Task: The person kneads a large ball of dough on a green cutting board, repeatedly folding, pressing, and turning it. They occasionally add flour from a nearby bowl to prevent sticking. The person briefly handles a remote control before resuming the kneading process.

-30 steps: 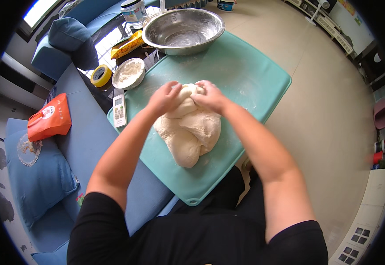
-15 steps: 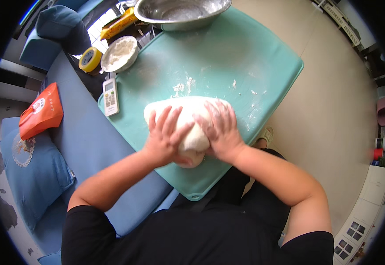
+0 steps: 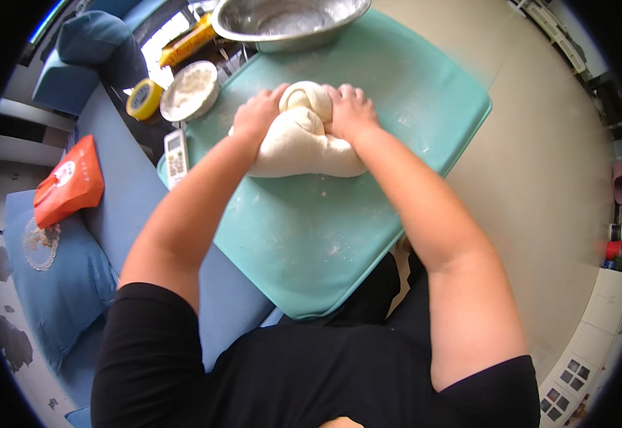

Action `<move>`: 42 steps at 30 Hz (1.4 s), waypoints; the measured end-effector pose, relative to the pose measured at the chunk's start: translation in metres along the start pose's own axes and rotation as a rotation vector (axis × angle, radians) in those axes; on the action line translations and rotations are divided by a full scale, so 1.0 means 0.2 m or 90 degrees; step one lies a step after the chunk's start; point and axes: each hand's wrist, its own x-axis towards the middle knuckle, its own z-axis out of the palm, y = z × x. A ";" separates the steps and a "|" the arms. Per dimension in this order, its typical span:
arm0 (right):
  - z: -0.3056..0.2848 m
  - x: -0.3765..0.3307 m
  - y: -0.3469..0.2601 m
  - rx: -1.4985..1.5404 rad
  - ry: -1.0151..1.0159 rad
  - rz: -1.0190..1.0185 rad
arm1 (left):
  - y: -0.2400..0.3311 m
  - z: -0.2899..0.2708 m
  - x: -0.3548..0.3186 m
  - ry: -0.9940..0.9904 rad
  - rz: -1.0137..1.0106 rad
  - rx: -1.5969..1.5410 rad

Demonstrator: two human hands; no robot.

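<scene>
A large lump of pale dough lies on the green board, its thick near side rounded and a smaller folded bulge standing up at its far middle. My left hand grips the dough's far left side, with the fingers curled beyond it. On the far right side my right hand presses against the bulge, its fingers bent over the edge. Both forearms stretch forward across the board. The fingertips are partly hidden behind the dough. White flour smears and small crumbs dot the board's surface.
At the board's far edge stands a wide metal basin. A bowl of flour, a roll of yellow tape and a white remote control are along the left. An orange bag rests on the blue sofa.
Both hands have moved away from me to the far side of the dough. The dough has shifted farther off, and its folded bulge now faces away instead of toward me.
</scene>
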 end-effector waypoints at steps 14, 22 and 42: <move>-0.23 -0.82 -0.31 0.024 -0.089 -0.140 | 0.14 -0.21 -0.86 0.002 0.152 -0.110; 0.00 -0.74 -0.10 0.038 0.145 -0.285 | 0.18 -0.04 -0.75 0.153 0.187 -0.092; -0.06 -0.29 -0.11 0.117 0.023 -0.035 | 0.11 -0.10 -0.28 -0.013 0.063 -0.008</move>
